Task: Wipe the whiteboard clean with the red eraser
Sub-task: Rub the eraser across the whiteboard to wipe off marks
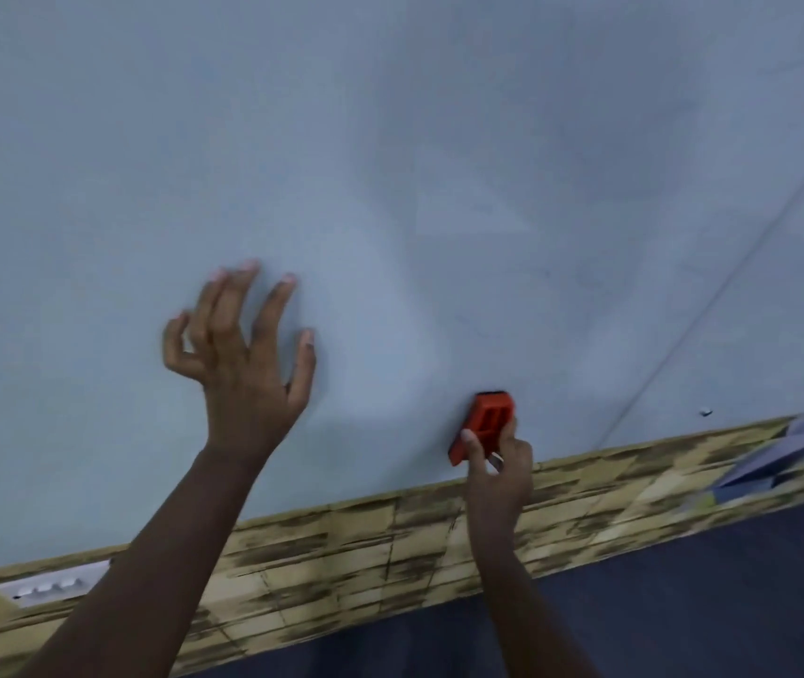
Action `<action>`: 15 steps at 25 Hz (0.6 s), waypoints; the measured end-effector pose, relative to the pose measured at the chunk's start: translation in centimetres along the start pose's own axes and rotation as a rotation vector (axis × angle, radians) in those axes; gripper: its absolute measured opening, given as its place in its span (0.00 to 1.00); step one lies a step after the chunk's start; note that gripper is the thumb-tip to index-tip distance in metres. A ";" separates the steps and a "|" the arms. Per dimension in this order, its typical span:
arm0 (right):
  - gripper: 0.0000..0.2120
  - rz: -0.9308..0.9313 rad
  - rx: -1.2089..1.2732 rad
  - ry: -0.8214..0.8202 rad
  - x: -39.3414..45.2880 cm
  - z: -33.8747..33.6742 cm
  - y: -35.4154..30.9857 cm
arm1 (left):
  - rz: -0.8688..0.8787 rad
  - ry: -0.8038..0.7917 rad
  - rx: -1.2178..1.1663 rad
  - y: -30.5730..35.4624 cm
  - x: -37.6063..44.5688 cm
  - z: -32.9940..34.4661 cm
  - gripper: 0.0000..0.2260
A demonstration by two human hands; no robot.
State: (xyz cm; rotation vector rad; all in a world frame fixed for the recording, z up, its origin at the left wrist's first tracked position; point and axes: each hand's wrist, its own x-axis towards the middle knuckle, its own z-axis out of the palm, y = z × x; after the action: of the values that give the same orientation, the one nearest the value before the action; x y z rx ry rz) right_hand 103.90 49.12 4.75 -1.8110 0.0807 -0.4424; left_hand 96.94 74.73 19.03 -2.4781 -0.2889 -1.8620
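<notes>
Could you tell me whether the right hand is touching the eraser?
Touching. The head view shows the right hand with its thumb and fingers curled round the lower end of the red eraser, held against the whiteboard.

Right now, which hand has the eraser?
The right hand grips the red eraser against the whiteboard; the left hand is spread, holding nothing.

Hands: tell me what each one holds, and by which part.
The right hand grips the red eraser by its lower end, thumb on its left edge, against the whiteboard. The left hand holds nothing; its fingers are spread at the board.
</notes>
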 end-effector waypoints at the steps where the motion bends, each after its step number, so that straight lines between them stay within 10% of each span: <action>1: 0.28 0.064 0.072 0.030 1.8 -1.1 0.1 | -0.026 0.035 0.022 0.2 0.2 0.8 0.23; 6: 0.31 0.028 0.138 0.072 3.5 -2.0 -0.6 | 0.038 0.149 0.157 -0.3 -0.6 3.3 0.29; 15: 0.28 -0.826 -0.476 -0.252 -1.3 2.8 1.9 | 0.089 0.176 0.187 -0.3 -0.8 3.8 0.29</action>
State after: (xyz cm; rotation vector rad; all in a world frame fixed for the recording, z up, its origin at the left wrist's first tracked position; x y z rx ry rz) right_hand 103.98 51.50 2.03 -2.3111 -0.8256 -0.8107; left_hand 100.25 75.39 17.15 -2.1560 -0.3245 -1.9048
